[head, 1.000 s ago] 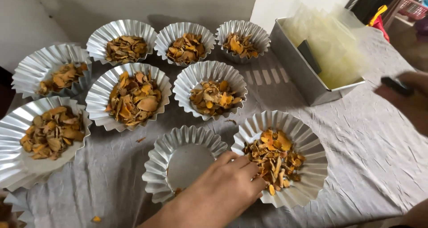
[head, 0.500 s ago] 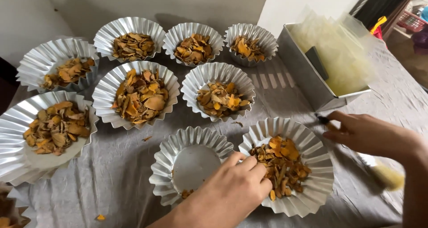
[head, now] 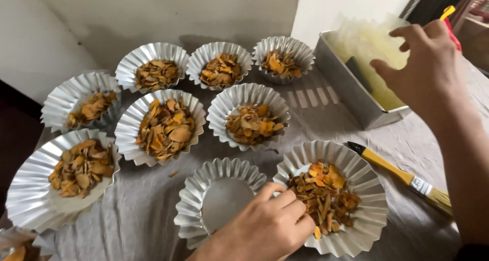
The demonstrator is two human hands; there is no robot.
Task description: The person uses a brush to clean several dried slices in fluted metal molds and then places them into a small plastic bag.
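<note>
The left hand (head: 267,225) lies low at the bottom of the view, knuckles up, its fingers (head: 285,197) curled loosely inward. The right hand (head: 425,62) is raised at upper right, forearm running down the right edge, fingers spread and slightly bent, holding nothing.

A wrinkled grey cloth (head: 127,215) covers the table beneath a plain white wall (head: 168,11); a dark opening (head: 438,1), perhaps a doorway, shows top right.

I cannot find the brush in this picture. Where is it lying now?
In the head view the brush lies on the grey cloth at the right, between the filled foil cup and the metal tray, below the right hand.
</note>
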